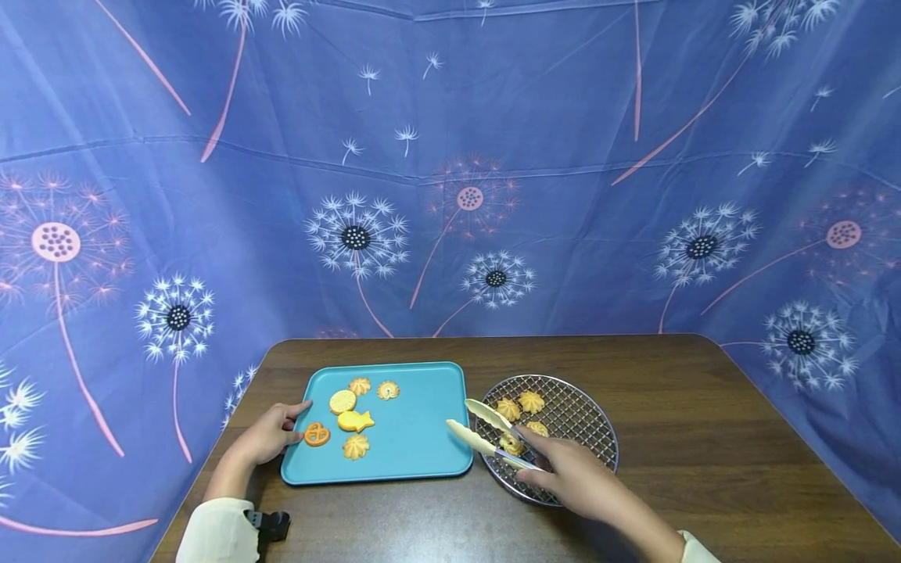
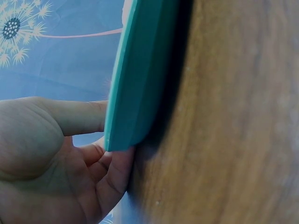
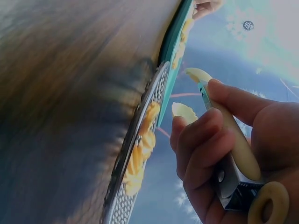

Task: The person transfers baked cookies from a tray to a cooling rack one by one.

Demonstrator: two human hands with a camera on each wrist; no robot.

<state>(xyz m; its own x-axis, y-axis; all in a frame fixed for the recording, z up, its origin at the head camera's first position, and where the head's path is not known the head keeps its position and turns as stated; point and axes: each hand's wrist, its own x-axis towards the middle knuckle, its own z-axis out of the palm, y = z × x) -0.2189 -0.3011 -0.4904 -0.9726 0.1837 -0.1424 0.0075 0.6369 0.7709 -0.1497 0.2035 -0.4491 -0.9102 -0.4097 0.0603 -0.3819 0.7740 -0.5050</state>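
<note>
My left hand [image 1: 266, 435] grips the left rim of a teal tray [image 1: 417, 426]; in the left wrist view its thumb and fingers lie on either side of the rim. On the tray lie a pretzel [image 1: 317, 435], a fish-shaped cookie [image 1: 355, 421], a round cookie [image 1: 342, 402] and several ridged cookies [image 1: 356, 446]. My right hand [image 1: 580, 475] holds tongs [image 3: 240, 144] with cream tips. Those tips stand apart with nothing between them, over the gap between tray and rack. Beneath the hand sits a round wire rack [image 1: 573, 407] bearing several cookies [image 1: 531, 402], partly hidden by the tongs.
Tray and rack stand side by side on a brown wooden table [image 1: 697, 438]. A blue dandelion-print cloth [image 1: 563, 234] hangs behind and along both sides. A black strap [image 1: 271, 525] is on the left wrist beside the pale sleeve.
</note>
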